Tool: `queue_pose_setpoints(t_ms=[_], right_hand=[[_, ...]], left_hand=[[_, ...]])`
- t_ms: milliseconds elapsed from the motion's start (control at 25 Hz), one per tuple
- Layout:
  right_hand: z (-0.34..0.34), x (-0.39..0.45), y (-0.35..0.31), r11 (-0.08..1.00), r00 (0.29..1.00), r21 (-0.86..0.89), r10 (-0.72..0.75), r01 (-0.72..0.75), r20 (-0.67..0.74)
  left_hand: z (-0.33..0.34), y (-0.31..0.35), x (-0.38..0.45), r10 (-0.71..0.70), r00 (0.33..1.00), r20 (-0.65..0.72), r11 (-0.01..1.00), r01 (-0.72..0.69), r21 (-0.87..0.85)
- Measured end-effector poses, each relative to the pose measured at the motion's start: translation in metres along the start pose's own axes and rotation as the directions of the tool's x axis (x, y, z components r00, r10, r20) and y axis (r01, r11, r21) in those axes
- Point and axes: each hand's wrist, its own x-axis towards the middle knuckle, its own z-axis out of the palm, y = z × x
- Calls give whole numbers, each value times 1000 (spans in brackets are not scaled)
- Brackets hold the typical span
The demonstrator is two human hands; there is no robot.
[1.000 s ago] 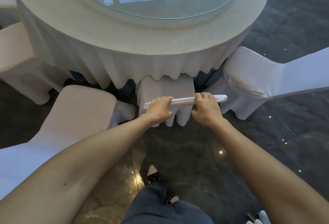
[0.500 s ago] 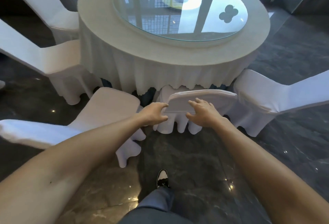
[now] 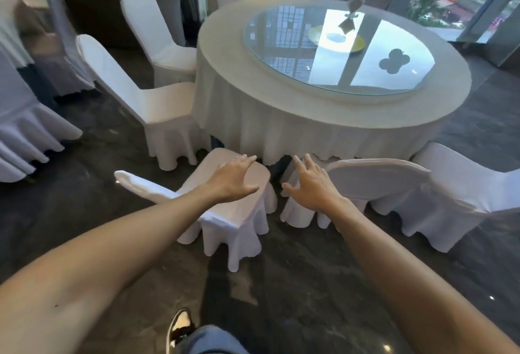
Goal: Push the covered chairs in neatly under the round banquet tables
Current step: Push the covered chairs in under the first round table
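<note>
Head view: both grips are spread open and hold nothing, left hand (image 3: 235, 180) and right hand (image 3: 311, 185) at frame centre. One covered chair (image 3: 377, 182) sits tucked under the round counter (image 3: 225, 33); its left neighbour (image 3: 225, 213) still stands angled out, awaiting pushing.

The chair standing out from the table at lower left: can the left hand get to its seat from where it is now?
Probably yes. The left hand hangs open over that chair's seat with nothing between them. The right hand is apart, near the neighbouring chair, so it should not block the way.
</note>
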Motion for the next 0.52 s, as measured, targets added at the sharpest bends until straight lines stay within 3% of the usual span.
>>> queue_pose_setpoints(t_ms=[200, 320, 440, 520], right_hand=[[55, 41, -115, 992, 981, 127, 42, -18, -192], [100, 56, -179, 984, 973, 177, 65, -26, -221], [145, 66, -222, 974, 989, 217, 89, -63, -116], [168, 65, -241, 957, 991, 263, 100, -120, 86]], left_hand=[[-38, -122, -25, 47, 994, -99, 988, -32, 150], [-49, -199, -38, 50, 999, -17, 974, -45, 224], [-52, -259, -49, -4, 984, 178, 969, -40, 244], [-55, -289, -56, -12, 936, 352, 970, -73, 230]])
